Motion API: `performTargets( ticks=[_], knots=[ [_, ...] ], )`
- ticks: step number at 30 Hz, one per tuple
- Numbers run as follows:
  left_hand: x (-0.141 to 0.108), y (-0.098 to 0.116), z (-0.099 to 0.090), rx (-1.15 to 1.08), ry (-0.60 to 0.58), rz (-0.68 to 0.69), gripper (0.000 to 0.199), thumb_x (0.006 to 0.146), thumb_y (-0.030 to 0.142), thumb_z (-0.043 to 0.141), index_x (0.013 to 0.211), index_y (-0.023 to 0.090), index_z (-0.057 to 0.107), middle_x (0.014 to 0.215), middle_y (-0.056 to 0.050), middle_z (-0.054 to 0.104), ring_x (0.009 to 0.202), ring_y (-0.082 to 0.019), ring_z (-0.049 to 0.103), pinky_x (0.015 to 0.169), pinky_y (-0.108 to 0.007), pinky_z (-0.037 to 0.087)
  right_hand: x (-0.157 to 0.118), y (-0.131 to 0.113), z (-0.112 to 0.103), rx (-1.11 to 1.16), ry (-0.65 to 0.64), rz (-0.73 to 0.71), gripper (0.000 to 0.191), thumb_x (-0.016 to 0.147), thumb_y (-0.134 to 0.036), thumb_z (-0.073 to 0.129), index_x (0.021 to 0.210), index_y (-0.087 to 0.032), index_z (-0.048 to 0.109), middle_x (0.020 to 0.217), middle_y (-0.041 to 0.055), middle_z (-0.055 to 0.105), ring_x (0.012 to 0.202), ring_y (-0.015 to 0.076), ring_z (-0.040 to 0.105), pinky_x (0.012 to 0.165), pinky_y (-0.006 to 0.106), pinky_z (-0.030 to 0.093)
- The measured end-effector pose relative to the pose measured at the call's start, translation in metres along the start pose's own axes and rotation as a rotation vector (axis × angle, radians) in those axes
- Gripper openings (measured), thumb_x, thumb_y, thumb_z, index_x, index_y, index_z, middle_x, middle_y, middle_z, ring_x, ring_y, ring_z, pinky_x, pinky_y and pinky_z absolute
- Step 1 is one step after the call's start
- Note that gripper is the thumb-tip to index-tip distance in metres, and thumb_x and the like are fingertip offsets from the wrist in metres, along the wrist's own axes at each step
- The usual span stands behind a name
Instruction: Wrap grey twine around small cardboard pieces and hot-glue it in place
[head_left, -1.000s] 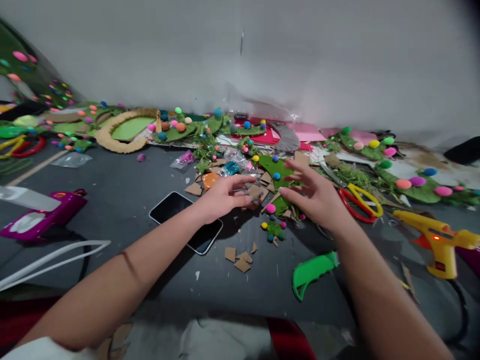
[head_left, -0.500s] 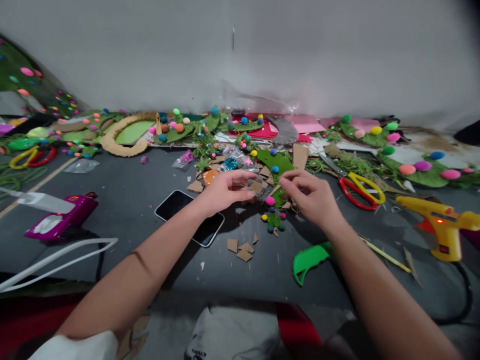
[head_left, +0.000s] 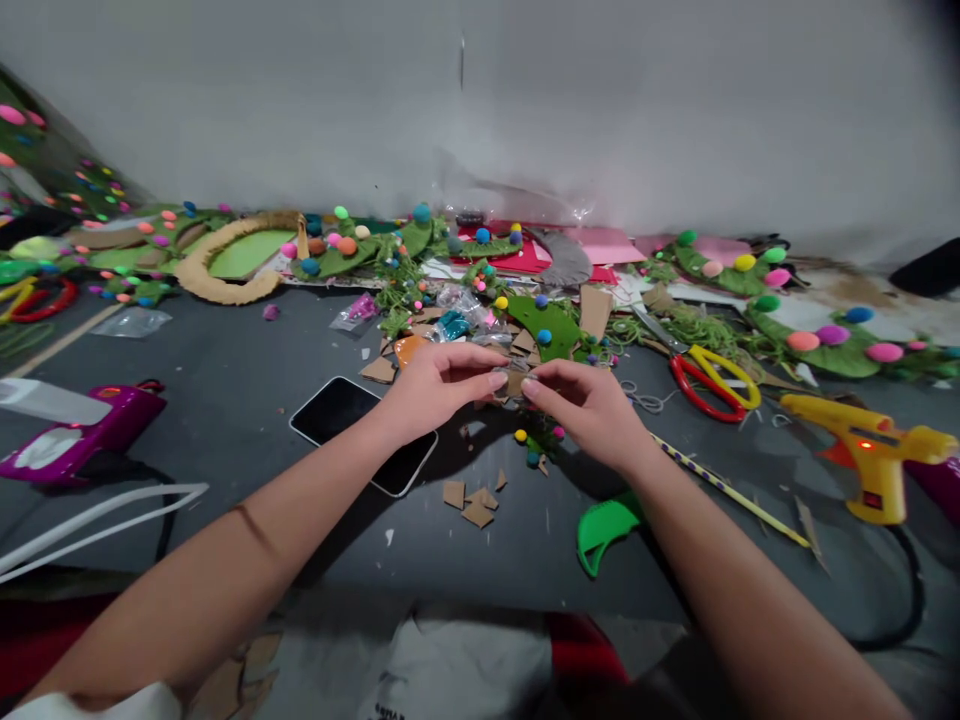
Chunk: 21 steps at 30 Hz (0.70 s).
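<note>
Cardboard (head_left: 516, 384), one small piece, shows between the fingertips of the two hands, above the middle of the table (head_left: 247, 360). Both the left hand (head_left: 431, 390) and the right hand (head_left: 592, 405) are curled inward, thumbs close to forefingers; they seem to share the piece, but whether each grips it or only touches it, I cannot tell. The step in hand looks like close fingertip handling, and the next move would call for a light, steady pinch, since the piece is small.

Its edges are covered by the fingers, and it blends with the brown scraps (head_left: 379, 371) behind. Just in front, a felt star (head_left: 536, 445) with pompoms is partly hidden by the right hand. The left arm crosses the phone (head_left: 330, 410); the right arm hides part of the green tool (head_left: 611, 530). Farther right lie scissors (head_left: 709, 385) and a yellow glue gun (head_left: 874, 450), its light lit. At far left, a purple tool (head_left: 112, 430) is cut off by the frame.
</note>
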<state>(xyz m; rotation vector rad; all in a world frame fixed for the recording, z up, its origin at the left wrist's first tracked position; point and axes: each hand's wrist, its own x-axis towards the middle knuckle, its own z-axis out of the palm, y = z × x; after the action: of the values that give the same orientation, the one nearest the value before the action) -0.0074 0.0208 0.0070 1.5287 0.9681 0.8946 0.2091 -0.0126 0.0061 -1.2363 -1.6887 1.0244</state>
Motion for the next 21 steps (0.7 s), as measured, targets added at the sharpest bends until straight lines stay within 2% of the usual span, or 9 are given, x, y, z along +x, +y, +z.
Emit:
performTargets(
  ticks=[5,14,17,21],
  knots=[
    [-0.007,0.003,0.005,0.107,0.084,0.081,0.023,0.083,0.031,0.082,0.101,0.017,0.08,0.099,-0.007,0.082,0.084,-0.017,0.076,0.086,-0.03,0.064,0.0,0.0,0.0,-0.011,-0.022,0.006,0.031,0.09,-0.048,0.068,0.082,-0.019,0.067,0.071,-0.0001,0.065,0.062,0.0121,0.055,0.057,0.025,0.044],
    [-0.011,0.004,0.008,0.287,0.146,0.202,0.013,0.085,0.026,0.078,0.093,0.017,0.082,0.088,-0.005,0.082,0.077,-0.017,0.076,0.076,-0.027,0.065,0.0,0.005,0.004,-0.053,-0.026,-0.012,0.027,0.092,-0.044,0.066,0.082,-0.019,0.066,0.073,-0.0001,0.064,0.065,0.012,0.053,0.059,0.025,0.041],
    [-0.008,0.002,0.005,0.242,0.126,0.161,0.016,0.085,0.029,0.08,0.095,0.017,0.082,0.089,-0.005,0.082,0.077,-0.016,0.076,0.076,-0.026,0.064,0.0,0.003,0.003,-0.062,-0.024,-0.015,0.024,0.094,-0.042,0.065,0.085,-0.019,0.066,0.075,-0.0003,0.064,0.066,0.0117,0.054,0.058,0.025,0.041],
    [-0.004,-0.001,0.001,0.116,0.01,0.032,0.031,0.081,0.035,0.085,0.107,0.017,0.079,0.098,-0.006,0.082,0.084,-0.017,0.077,0.078,-0.025,0.064,-0.002,0.005,0.003,-0.073,-0.032,-0.005,0.022,0.095,-0.04,0.065,0.088,-0.02,0.068,0.077,-0.0004,0.066,0.067,0.0115,0.055,0.059,0.025,0.042]
  ],
)
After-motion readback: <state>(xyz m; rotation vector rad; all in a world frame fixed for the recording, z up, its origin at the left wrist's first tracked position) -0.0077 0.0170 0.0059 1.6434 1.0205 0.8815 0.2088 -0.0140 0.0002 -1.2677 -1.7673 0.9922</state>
